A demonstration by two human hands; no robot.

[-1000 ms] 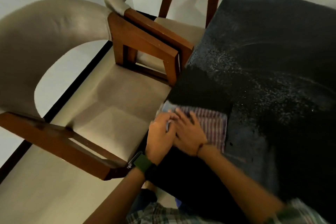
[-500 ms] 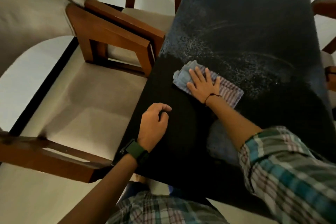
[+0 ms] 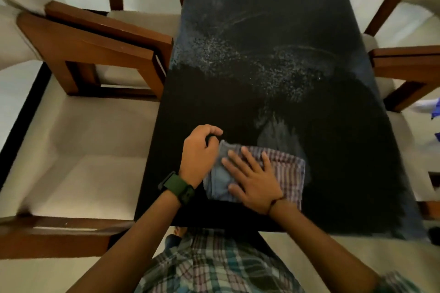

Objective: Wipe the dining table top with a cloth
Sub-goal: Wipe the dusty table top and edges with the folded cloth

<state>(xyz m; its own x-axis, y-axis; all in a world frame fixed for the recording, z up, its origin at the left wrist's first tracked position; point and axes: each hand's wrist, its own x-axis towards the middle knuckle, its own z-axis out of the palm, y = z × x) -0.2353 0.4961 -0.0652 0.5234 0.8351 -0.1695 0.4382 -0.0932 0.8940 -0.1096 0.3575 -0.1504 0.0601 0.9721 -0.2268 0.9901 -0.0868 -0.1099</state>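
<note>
i take the dining table (image 3: 273, 31) as my landmark: a long rectangular slab with a matte black top, running away from me down the middle of the view. off its left edge i see two armchairs (image 3: 78, 107) with squared reddish-brown wooden frames and pale, smooth-looking upholstered seats and curved backs. near the table's front left corner my left hand (image 3: 198, 153) rests on the black surface, curled into a loose fist with nothing inside it, its knuckles just touching the left edge of the cloth (image 3: 258, 173). a dark green watch (image 3: 177, 187) with a chunky band wraps that wrist. the cloth lies flat on the table close to the front edge, roughly rectangular and folded, soft woven fabric, plain grey-blue on its left part and a fine purple-and-white check on the right. my right hand (image 3: 254, 179) lies open on top of it, palm down, fingers spread and pointing away and to the left, pressing the cloth onto the tabletop without gripping it. a thin dark thread circles that wrist. beyond the cloth, toward the table's middle, the black surface carries a speckled whitish film and curved smear marks. off the right edge stand more wooden chair frames (image 3: 404, 64) of the same brown.
</note>
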